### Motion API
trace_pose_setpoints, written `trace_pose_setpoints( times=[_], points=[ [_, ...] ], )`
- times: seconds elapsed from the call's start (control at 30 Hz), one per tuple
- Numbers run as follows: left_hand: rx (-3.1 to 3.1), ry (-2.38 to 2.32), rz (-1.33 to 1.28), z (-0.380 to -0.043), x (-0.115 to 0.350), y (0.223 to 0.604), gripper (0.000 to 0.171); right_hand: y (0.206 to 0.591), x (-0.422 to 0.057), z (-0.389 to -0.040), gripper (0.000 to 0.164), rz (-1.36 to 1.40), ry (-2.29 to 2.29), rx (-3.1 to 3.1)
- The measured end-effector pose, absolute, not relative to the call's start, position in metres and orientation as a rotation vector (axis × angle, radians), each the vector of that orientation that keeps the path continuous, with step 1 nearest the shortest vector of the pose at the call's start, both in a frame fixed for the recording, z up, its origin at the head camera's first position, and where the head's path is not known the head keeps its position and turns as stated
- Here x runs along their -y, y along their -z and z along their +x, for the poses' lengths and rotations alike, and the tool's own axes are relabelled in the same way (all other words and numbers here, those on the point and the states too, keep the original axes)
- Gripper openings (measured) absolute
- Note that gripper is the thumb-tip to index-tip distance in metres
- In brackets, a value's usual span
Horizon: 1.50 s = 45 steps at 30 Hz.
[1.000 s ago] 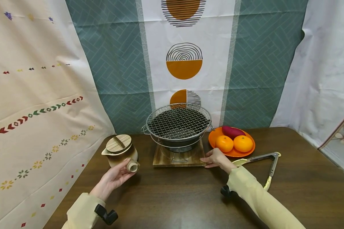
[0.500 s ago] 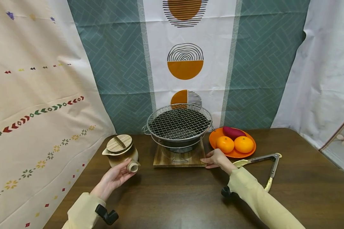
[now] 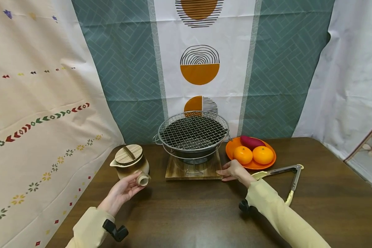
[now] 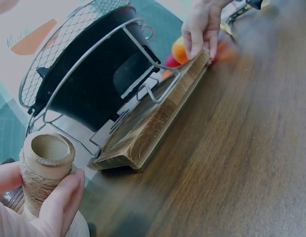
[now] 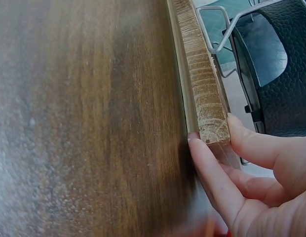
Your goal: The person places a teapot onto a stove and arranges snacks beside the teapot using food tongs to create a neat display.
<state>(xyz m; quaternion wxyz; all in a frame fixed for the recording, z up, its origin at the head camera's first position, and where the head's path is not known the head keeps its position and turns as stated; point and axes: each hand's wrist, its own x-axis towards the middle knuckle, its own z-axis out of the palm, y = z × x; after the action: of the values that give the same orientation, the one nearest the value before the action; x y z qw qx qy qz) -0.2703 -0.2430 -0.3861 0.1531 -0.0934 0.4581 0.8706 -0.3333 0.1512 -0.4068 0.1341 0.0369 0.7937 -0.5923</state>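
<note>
At the left of the table stands a brown and cream ceramic teapot (image 3: 132, 170) with a round wooden lid (image 3: 128, 155). My left hand (image 3: 122, 193) grips its hollow, twine-wrapped side handle (image 4: 42, 180). In the middle, a round charcoal grill (image 3: 193, 137) with a wire mesh top sits in a wire stand on a square wooden board (image 3: 176, 172). My right hand (image 3: 233, 172) pinches the board's front right corner; in the right wrist view the thumb (image 5: 256, 143) lies on top and a finger reaches under the edge.
Behind the right hand is an orange plate (image 3: 229, 146) with two oranges (image 3: 263, 155) and a purple sweet potato (image 3: 252, 142). Spread tongs (image 3: 294, 179) with pale tips lie to the right, partly under the right sleeve. Patterned cloths hang behind the table and at both sides.
</note>
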Motion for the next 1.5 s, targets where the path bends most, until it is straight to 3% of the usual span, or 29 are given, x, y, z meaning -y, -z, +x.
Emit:
trace_pose_setpoints(
  times=[1.0, 1.5],
  points=[
    [-1.293, -2.424, -0.255, -0.269, 0.251, 0.386, 0.028, 0.405, -0.149, -0.332, 0.048, 0.101, 1.696, -2.327],
    [-1.38, -2.441, -0.215, -0.269, 0.253, 0.375, 0.021, 0.404, -0.149, -0.331, 0.047, 0.084, 1.734, -2.309]
  ],
)
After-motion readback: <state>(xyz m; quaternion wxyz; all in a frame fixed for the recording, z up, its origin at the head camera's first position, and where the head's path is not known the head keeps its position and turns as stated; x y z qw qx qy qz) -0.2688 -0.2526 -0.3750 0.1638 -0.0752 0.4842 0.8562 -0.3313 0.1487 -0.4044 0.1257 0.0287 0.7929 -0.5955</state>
